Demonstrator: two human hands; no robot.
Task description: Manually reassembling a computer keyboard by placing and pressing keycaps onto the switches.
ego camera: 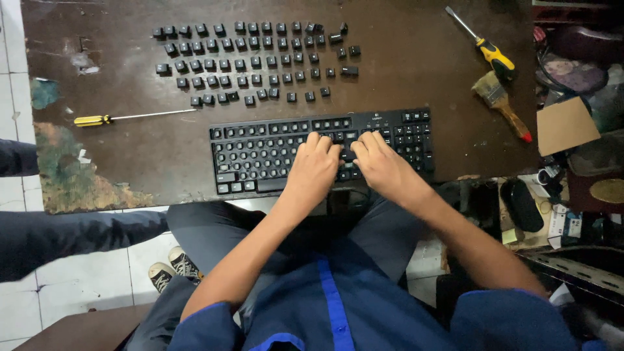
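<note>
You see the scene under dim, even overhead light, with no hard shadows on the brown table point(416, 58). A soft sheen lies across its upper middle, and the black keyboard point(260, 153) holds clear detail. The wide lens bends the frame edges, so the floor tiles point(13, 39) at left lean. The cluttered right side falls murky, and the lower right corner blurs.
</note>
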